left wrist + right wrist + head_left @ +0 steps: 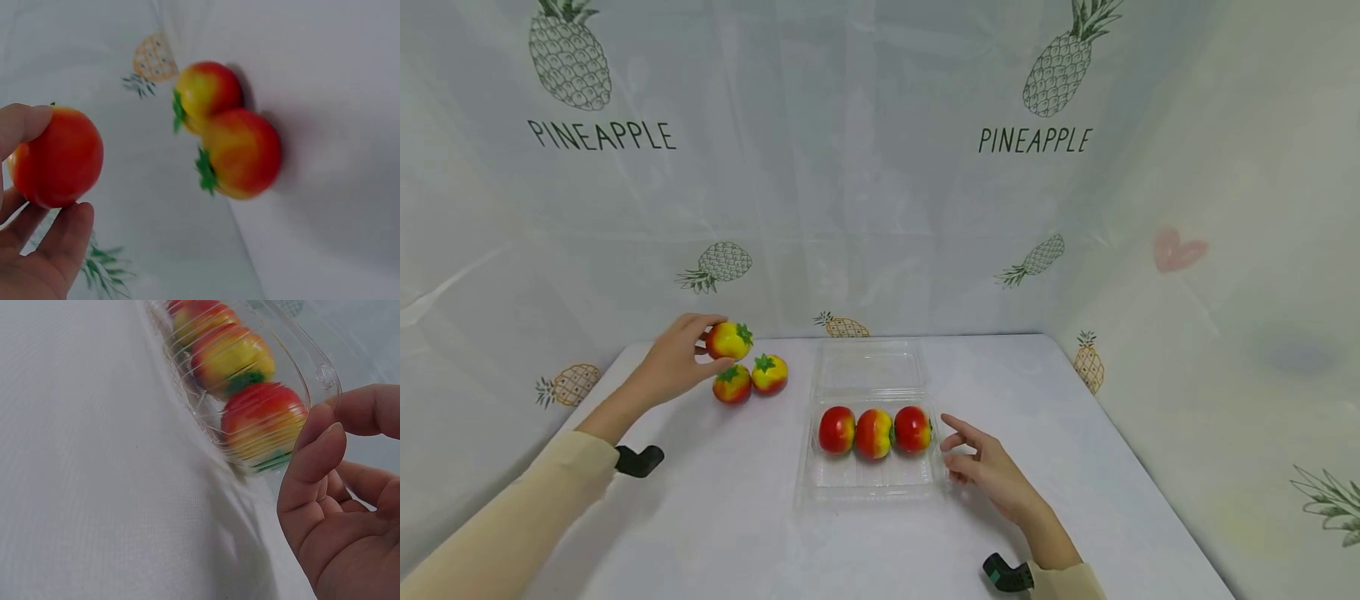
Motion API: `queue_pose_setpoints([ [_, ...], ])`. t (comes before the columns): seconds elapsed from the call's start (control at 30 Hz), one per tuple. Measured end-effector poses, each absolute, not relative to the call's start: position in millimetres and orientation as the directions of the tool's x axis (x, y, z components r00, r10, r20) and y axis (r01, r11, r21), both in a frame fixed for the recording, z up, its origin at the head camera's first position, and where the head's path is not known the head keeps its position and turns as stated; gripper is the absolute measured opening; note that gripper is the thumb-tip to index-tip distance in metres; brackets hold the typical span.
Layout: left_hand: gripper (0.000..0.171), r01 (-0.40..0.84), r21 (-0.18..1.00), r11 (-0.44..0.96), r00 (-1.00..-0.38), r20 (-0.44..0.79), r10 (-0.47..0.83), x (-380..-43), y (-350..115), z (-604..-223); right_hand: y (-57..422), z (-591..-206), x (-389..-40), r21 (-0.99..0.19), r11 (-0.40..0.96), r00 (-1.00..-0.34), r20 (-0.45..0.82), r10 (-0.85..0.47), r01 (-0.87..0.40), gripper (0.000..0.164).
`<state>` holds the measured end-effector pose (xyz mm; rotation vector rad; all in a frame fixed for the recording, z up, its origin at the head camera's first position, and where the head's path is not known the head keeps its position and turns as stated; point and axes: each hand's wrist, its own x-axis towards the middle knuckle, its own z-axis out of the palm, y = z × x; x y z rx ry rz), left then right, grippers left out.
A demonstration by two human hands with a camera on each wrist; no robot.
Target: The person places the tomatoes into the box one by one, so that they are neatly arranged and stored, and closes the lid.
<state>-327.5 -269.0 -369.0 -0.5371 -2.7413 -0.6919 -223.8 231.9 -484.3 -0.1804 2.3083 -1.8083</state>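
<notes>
My left hand (681, 354) grips a red-and-yellow fruit (730, 341) with a green leafy cap, thumb on one side and fingers on the other. In the left wrist view the red side of this held fruit (59, 159) faces the camera. Just beyond it, two similar fruits (770, 374) sit side by side on the table. A clear plastic clamshell box (868, 477) lies with its lid spread back, holding a row of three such fruits (873, 434). Beside its right end is my right hand (988, 471), fingers loosely bent, fingertips right at the rim in the right wrist view.
The white-covered table (722, 508) ends at a pale curtain (865, 183) printed with pineapples, which also runs along both sides. The box's flat clear lid (870, 368) extends toward the table's back edge. A black wrist mount (640, 461) juts from the left sleeve.
</notes>
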Motion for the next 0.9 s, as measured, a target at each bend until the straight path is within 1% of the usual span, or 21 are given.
queue_pose_setpoints([
  [0.17,0.073,0.456,0.399,0.796,-0.881,0.328,0.34,-323.5,-247.0,-360.9,232.0,-484.3,-223.8,-0.97,0.242,-0.972,-0.079,-0.222,0.024,0.07],
  [0.47,0.071,0.528,0.455,0.717,-0.848,0.333,0.413,-310.4,-202.0,-346.4,231.9,-483.3,-222.3,-0.97,0.243,-0.971,-0.072,-0.229,0.014,0.069],
  [0.77,0.068,0.594,0.513,0.62,-0.803,0.33,0.496,-297.3,-162.3,-351.5,232.1,-482.8,-221.8,-0.971,0.237,-0.971,-0.075,-0.226,0.02,0.068],
  [0.9,0.068,0.61,0.522,0.597,-0.789,0.325,0.522,-290.5,-147.3,-354.7,231.7,-483.2,-221.9,-0.97,0.241,-0.972,-0.075,-0.221,0.02,0.068],
])
